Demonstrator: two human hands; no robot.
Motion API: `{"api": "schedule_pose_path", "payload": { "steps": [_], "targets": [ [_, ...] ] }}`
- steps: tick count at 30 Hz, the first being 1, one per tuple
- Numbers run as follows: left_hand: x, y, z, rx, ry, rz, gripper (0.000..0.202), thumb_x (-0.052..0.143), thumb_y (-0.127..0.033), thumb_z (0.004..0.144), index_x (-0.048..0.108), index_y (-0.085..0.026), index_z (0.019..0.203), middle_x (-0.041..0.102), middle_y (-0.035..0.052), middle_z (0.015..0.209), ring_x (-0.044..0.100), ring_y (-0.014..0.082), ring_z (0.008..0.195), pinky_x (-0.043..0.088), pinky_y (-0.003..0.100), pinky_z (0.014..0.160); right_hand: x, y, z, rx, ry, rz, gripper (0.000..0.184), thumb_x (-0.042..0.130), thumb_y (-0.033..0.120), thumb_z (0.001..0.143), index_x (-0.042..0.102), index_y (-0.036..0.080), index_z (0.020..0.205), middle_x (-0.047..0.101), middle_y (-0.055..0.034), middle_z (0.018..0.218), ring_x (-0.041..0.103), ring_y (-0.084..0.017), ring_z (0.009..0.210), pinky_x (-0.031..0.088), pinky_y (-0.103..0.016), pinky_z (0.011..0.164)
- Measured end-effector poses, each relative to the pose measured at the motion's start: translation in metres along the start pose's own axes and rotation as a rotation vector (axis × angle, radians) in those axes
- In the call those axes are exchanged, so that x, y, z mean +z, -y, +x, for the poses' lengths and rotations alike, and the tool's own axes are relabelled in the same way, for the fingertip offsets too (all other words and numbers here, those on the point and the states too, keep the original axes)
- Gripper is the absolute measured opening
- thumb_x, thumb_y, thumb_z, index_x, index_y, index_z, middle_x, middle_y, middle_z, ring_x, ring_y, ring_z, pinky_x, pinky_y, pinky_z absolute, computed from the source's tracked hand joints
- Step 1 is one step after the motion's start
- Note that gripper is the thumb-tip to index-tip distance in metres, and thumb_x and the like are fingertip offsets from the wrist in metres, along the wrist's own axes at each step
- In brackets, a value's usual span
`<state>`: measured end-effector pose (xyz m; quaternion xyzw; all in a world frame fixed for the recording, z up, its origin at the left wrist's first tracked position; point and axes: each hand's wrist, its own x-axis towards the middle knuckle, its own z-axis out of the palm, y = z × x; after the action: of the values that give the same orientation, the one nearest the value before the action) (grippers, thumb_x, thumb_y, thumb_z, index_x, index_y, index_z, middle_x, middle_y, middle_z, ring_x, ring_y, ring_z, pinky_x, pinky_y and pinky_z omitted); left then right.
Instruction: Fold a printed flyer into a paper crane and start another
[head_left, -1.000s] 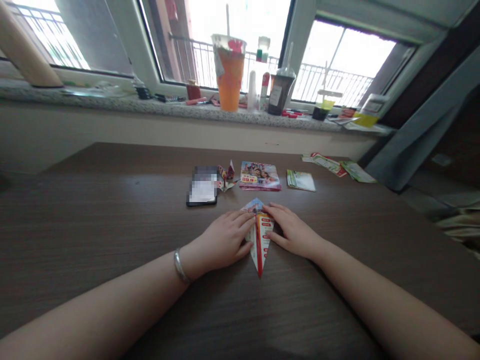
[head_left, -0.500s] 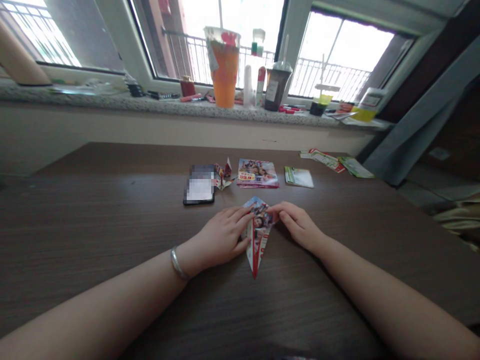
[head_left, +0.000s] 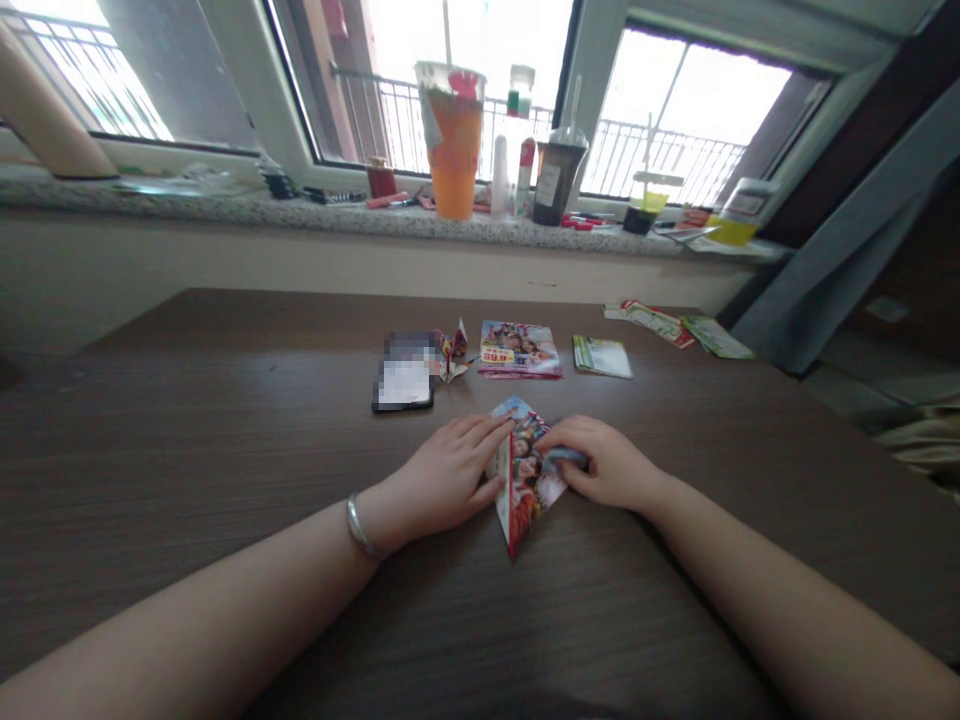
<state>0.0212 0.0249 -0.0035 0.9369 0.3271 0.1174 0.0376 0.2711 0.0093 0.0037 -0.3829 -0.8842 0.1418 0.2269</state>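
A folded piece of printed flyer paper [head_left: 523, 480], kite-shaped with its point toward me, lies on the dark wooden table [head_left: 225, 450]. My left hand [head_left: 450, 478] lies flat with fingers stretched, pressing the paper's left half down. My right hand [head_left: 607, 468] pinches the right flap, which is unfolded outward and shows a printed picture. A silver bangle [head_left: 358, 527] circles my left wrist.
Behind the paper lie a phone [head_left: 405, 378], a small finished origami figure [head_left: 454, 352], a stack of flyers [head_left: 519, 350] and more leaflets [head_left: 602, 357] to the right. The windowsill holds an orange drink cup [head_left: 454, 140], a dark drink cup [head_left: 557, 178] and small items.
My right hand has pulled the right flap open to the right, so the narrow folded kite is wider and shows its printed inside. My left hand has stayed in place.
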Motion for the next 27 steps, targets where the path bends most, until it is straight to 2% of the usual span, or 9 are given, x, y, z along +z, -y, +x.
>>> {"api": "schedule_pose_path", "payload": {
  "steps": [5,11,15,18,20,23,27],
  "targets": [
    [-0.002,0.003,0.001,-0.006,0.012,-0.057,0.058,0.043,-0.043,0.093,0.035,-0.015,0.143,0.04,0.0107,0.148,0.036,0.0246,0.135,0.029,0.041,0.113,-0.001,0.0,0.003,-0.051,0.069,-0.039,0.038,0.061,0.022,0.082,0.06,0.022,0.119,0.063,-0.0065,0.124,0.055,-0.022,0.116,0.041,-0.042,0.102],
    [-0.005,0.005,0.005,-0.094,0.024,-0.24,0.062,0.048,-0.039,0.091,0.03,-0.014,0.144,0.039,0.0133,0.147,0.036,0.0255,0.135,0.03,0.042,0.113,-0.001,-0.003,0.003,-0.051,0.148,-0.088,0.043,0.062,0.035,0.084,0.059,0.022,0.124,0.057,-0.0059,0.135,0.047,-0.023,0.128,0.035,-0.044,0.109],
    [-0.008,0.009,0.007,-0.154,-0.129,-0.454,0.052,0.045,-0.034,0.093,0.033,-0.017,0.141,0.045,0.0123,0.14,0.043,0.021,0.129,0.035,0.039,0.109,-0.003,0.001,0.004,-0.027,0.175,-0.129,0.044,0.06,0.035,0.085,0.057,0.023,0.127,0.054,-0.0055,0.138,0.045,-0.023,0.129,0.034,-0.044,0.109],
    [-0.011,0.014,0.009,-0.203,-0.247,-0.547,0.042,0.043,-0.029,0.094,0.04,-0.018,0.134,0.059,0.0082,0.119,0.057,0.0166,0.107,0.045,0.034,0.097,-0.005,0.004,0.005,0.003,0.175,-0.154,0.046,0.059,0.034,0.086,0.055,0.024,0.13,0.054,-0.0046,0.138,0.045,-0.023,0.13,0.034,-0.045,0.11],
    [-0.015,0.016,0.01,-0.19,-0.257,-0.516,0.034,0.043,-0.027,0.094,0.048,-0.018,0.126,0.063,0.0059,0.108,0.06,0.0159,0.098,0.048,0.033,0.09,-0.006,0.005,0.005,0.017,0.169,-0.17,0.047,0.058,0.034,0.087,0.053,0.025,0.132,0.053,-0.0036,0.139,0.044,-0.022,0.131,0.033,-0.045,0.11],
    [-0.021,0.016,0.011,-0.077,-0.209,-0.296,0.024,0.047,-0.025,0.092,0.06,-0.019,0.111,0.067,0.0056,0.101,0.06,0.0184,0.094,0.046,0.035,0.087,-0.006,0.004,0.005,0.016,0.165,-0.195,0.047,0.057,0.033,0.087,0.052,0.026,0.134,0.052,-0.0032,0.14,0.043,-0.022,0.132,0.033,-0.044,0.11],
    [-0.027,0.01,0.011,0.091,-0.089,-0.019,0.025,0.048,-0.024,0.092,0.063,-0.026,0.112,0.067,0.0045,0.101,0.06,0.0197,0.088,0.043,0.037,0.083,-0.006,0.001,0.005,-0.002,0.146,-0.219,0.046,0.056,0.034,0.087,0.053,0.024,0.132,0.053,-0.0043,0.139,0.044,-0.023,0.131,0.035,-0.044,0.109]
  ]
}}
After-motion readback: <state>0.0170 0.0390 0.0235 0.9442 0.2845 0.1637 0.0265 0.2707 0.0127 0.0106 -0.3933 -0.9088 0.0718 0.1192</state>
